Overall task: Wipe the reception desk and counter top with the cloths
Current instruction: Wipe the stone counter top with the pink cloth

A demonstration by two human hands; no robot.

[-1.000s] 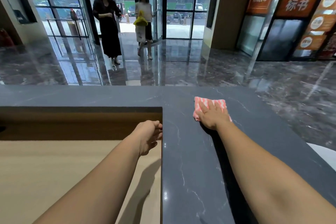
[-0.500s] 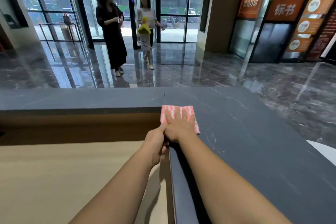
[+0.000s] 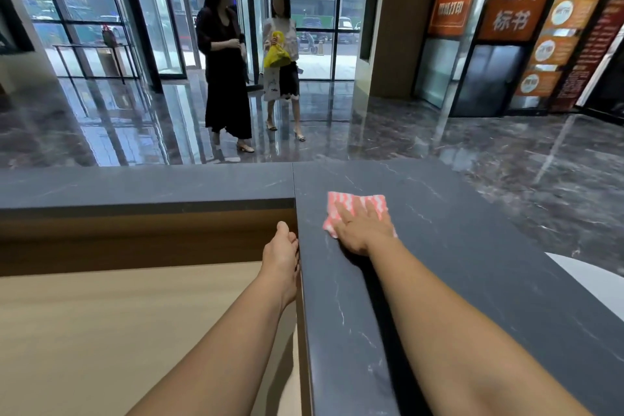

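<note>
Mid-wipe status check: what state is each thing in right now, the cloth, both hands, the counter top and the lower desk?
cloth: lying flat on the counter top, pinned under the right hand.
right hand: fingers straight, pressing on the cloth.
left hand: against the counter top's inner edge; fingers hidden, grip unclear.
counter top: carries the cloth; wet or dry cannot be told.
lower desk: left forearm above it.

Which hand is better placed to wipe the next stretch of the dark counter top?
Right. The right hand lies flat on the pink cloth on the counter top; the left hand sits at its edge, no cloth visible.
</note>
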